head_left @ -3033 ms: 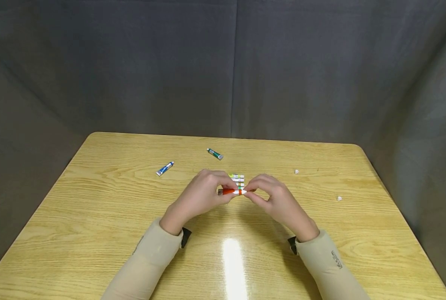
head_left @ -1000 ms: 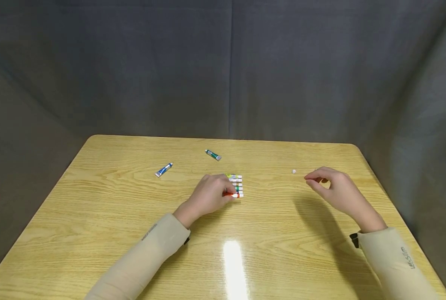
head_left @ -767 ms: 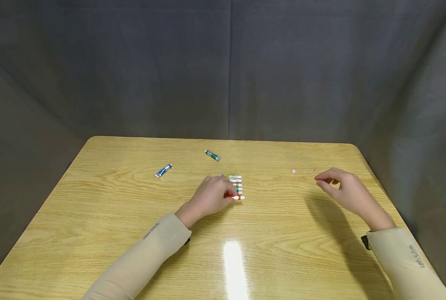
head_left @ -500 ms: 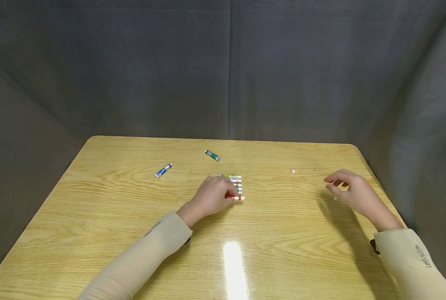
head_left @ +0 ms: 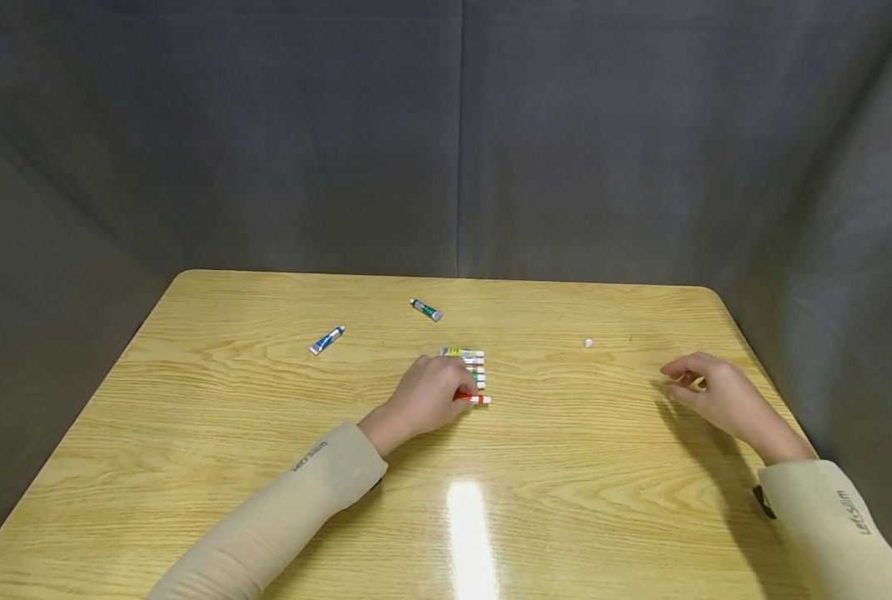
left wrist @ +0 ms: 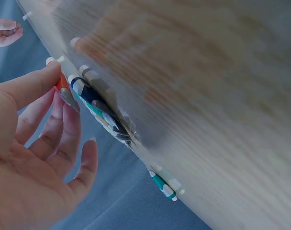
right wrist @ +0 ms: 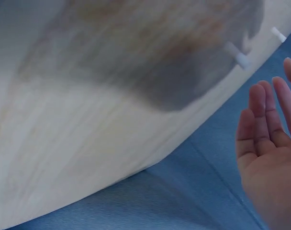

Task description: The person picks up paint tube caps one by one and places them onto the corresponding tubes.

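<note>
In the head view, my left hand (head_left: 427,393) pinches a red paint tube (head_left: 481,400) between thumb and fingers, its white cap pointing right. The left wrist view shows this tube (left wrist: 62,85) near the tabletop. Just beyond it lies a row of several paint tubes (head_left: 473,361), partly covered by the hand. Far to the right, my right hand (head_left: 719,398) hovers above the table with fingers loosely bent. Nothing shows in its fingers (right wrist: 265,115) in the right wrist view. Two small white caps lie near it there, one cap (right wrist: 239,56) closer than the other (right wrist: 278,34).
A blue paint tube (head_left: 328,340) lies left of the row, and a dark green tube (head_left: 426,310) lies farther back. One white cap (head_left: 588,342) rests on the wooden table (head_left: 566,492) right of centre. Grey cloth (head_left: 303,142) hangs behind and at both sides.
Both hands were at the red tube three seconds ago. My right hand has since moved far right. The left has brought the tube down beside the row and slightly nearer me.
</note>
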A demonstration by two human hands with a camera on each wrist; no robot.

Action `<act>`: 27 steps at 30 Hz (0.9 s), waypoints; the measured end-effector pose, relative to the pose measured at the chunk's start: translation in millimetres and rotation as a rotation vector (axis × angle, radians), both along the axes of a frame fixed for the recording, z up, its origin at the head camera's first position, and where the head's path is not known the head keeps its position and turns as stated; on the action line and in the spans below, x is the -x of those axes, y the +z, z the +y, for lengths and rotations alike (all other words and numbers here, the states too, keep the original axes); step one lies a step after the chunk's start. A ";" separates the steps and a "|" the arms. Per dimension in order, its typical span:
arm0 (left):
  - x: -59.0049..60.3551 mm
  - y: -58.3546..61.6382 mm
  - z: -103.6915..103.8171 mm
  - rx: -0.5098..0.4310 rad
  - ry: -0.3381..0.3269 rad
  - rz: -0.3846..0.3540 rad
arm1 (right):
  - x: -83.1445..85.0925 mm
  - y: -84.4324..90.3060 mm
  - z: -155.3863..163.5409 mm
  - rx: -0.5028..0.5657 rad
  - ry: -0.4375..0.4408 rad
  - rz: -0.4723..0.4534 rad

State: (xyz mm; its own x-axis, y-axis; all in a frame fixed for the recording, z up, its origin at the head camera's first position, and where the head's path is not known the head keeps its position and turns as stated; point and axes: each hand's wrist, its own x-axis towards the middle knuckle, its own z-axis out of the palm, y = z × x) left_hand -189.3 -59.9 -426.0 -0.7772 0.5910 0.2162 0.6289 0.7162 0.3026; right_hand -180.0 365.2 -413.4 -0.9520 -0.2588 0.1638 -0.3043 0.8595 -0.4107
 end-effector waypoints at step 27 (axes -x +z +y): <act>-2.3 -1.9 1.4 0.082 0.042 0.073 | 2.9 -14.7 3.3 -0.061 -0.034 -0.236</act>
State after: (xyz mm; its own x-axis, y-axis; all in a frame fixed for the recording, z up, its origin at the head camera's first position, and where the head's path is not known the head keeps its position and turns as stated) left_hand -187.0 -58.5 -427.9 -0.7856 0.5764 0.2249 0.6160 0.7628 0.1966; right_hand -182.9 368.5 -428.1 -0.9704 -0.2283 -0.0788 -0.1765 0.8929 -0.4142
